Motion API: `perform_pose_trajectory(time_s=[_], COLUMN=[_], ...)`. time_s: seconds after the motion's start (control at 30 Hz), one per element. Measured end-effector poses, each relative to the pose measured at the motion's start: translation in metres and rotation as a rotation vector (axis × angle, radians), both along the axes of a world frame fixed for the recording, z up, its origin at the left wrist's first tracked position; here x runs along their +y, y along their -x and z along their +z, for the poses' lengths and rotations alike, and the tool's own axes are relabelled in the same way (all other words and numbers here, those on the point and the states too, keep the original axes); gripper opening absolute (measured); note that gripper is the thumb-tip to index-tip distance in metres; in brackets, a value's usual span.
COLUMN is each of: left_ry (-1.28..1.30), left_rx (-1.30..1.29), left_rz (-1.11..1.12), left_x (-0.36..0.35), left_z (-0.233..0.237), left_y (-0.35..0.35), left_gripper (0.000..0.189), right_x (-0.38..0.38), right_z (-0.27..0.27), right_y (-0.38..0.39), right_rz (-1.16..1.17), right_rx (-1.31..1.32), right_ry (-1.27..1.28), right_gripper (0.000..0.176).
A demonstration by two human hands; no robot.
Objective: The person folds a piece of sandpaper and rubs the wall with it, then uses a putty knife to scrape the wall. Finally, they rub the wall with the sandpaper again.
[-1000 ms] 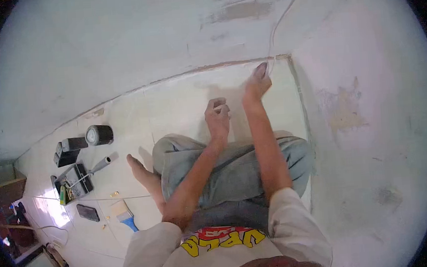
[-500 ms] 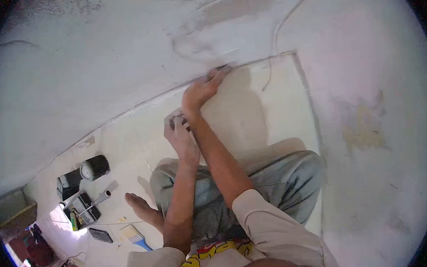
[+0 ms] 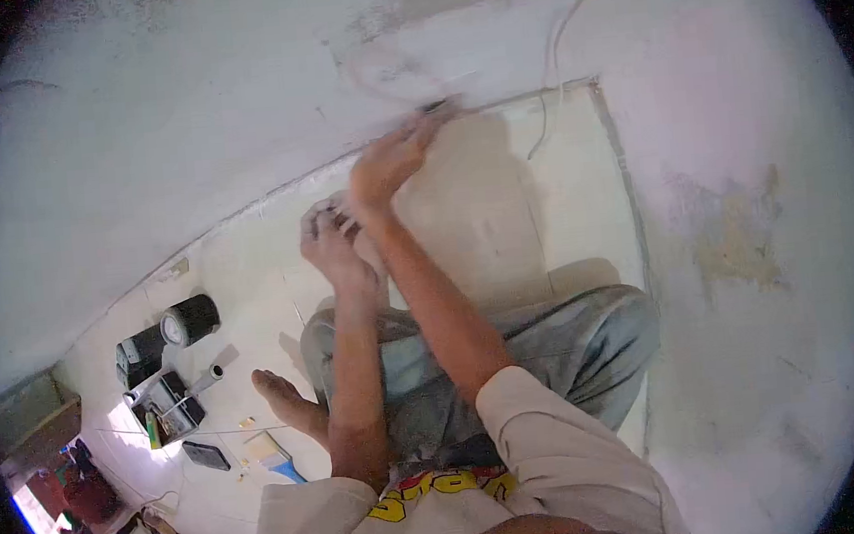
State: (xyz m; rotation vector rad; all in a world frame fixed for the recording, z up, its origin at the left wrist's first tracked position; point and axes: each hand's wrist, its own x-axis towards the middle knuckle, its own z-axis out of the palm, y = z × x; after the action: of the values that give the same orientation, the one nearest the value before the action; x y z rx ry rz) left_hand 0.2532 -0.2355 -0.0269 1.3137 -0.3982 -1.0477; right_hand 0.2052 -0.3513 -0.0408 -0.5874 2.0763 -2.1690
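My right hand (image 3: pixel 389 165) is closed and smeared by motion, reaching to the line where the wall (image 3: pixel 235 121) meets the floor. From its fingers juts a small dark flat piece (image 3: pixel 435 107) pressed at the wall's foot; its kind is too blurred to name. My left hand (image 3: pixel 333 242), pale with dust on the fingers, is beside my right wrist. Its fingers are curled in, and what they hold, if anything, is hidden. Both hands are above the pale tiled floor (image 3: pixel 571 185), in front of my folded legs.
To the left stand a black can (image 3: pixel 190 321), a black tray (image 3: pixel 167 408) with a roller and tools, a dark phone (image 3: pixel 206 456) and a blue-handled paintbrush (image 3: pixel 276 458). A thin cord (image 3: pixel 556 51) hangs on the wall. Another wall (image 3: pixel 754 342) bounds the right side.
The view has shifted slightly. Both hands have moved a little up and left in view, my right hand still at the wall's base and my left hand still beside its wrist.
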Motion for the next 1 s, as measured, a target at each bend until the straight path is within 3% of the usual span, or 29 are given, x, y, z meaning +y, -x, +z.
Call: perform_pose_trajectory(time_s=[0.1, 0.17, 0.23, 0.27, 0.33, 0.37, 0.43, 0.47, 0.53, 0.57, 0.6, 0.63, 0.7, 0.8, 0.87, 0.93, 1.0], left_ry=[-0.169, -0.138, -0.049, -0.05, -0.035, -0.036, -0.028, -0.029, -0.012, -0.015, -0.014, -0.01, -0.058, -0.071, -0.029, -0.014, 0.018], left_rx=[-0.035, -0.039, -0.041, -0.041, -0.055, -0.052, -0.018, -0.014, -0.017, -0.013, -0.027, -0.042, -0.022, -0.014, -0.026, 0.0, -0.002], left_rz=[0.124, 0.105, 0.074, 0.084, 0.07, 0.079, 0.074, 0.075, 0.053, 0.047, 0.042, 0.039, 0.06, 0.079, 0.082, 0.084, 0.079], left_x=[-0.001, 0.001, -0.003, -0.003, -0.003, -0.005, -0.008, -0.009, -0.009, -0.007, -0.004, -0.003, -0.003, 0.0, 0.0, 0.0, 0.0], left_z=[0.015, 0.025, 0.025, 0.025, 0.025, 0.026, 0.029, 0.029, 0.029, 0.026, 0.02, 0.021, 0.029, 0.032, 0.033, 0.035, 0.03], left_y=[-0.012, -0.01, -0.014, -0.015, -0.013, -0.011, -0.006, -0.004, -0.003, -0.006, -0.011, -0.011, -0.011, -0.015, -0.021, -0.023, -0.026], left_gripper=[0.014, 0.014, 0.014, 0.014, 0.014, 0.014, 0.014, 0.014, 0.014, 0.014, 0.014, 0.015, 0.016, 0.016, 0.016, 0.018, 0.019], right_x=[0.01, -0.001, -0.032, -0.026, -0.027, -0.025, -0.018, -0.022, -0.009, 0.0, 0.005, 0.012, 0.023, -0.008, -0.02, -0.022, -0.019], right_z=[0.026, 0.021, -0.009, 0.013, 0.039, 0.043, 0.048, 0.043, 0.027, 0.028, 0.024, 0.04, 0.07, 0.037, 0.03, 0.054, 0.064], right_y=[0.003, 0.04, 0.091, 0.126, 0.158, 0.153, 0.135, 0.104, 0.051, 0.033, 0.01, 0.014, 0.023, 0.053, 0.106, 0.149, 0.157], right_rz=[0.081, 0.245, 0.041, 0.126, 0.19, 0.199, 0.197, 0.011, 0.148, 0.28, 0.193, 0.191, 0.394, 0.172, 0.186, 0.248, 0.243], right_rx=[0.03, -0.332, -0.16, -0.181, -0.537, -0.534, -0.332, -0.224, -0.181, -0.359, -0.046, -0.044, -0.318, -0.105, -0.085, -0.361, -0.382], right_ry=[-0.124, -0.252, -0.057, -0.081, 0.232, 0.229, -0.061, -0.058, -0.145, -0.097, 0.007, 0.009, -0.058, 0.039, -0.075, -0.04, 0.02], right_gripper=[0.04, 0.042, 0.042, 0.04, 0.041, 0.041, 0.042, 0.035, 0.035, 0.043, 0.052, 0.052, 0.054, 0.042, 0.036, 0.037, 0.036])
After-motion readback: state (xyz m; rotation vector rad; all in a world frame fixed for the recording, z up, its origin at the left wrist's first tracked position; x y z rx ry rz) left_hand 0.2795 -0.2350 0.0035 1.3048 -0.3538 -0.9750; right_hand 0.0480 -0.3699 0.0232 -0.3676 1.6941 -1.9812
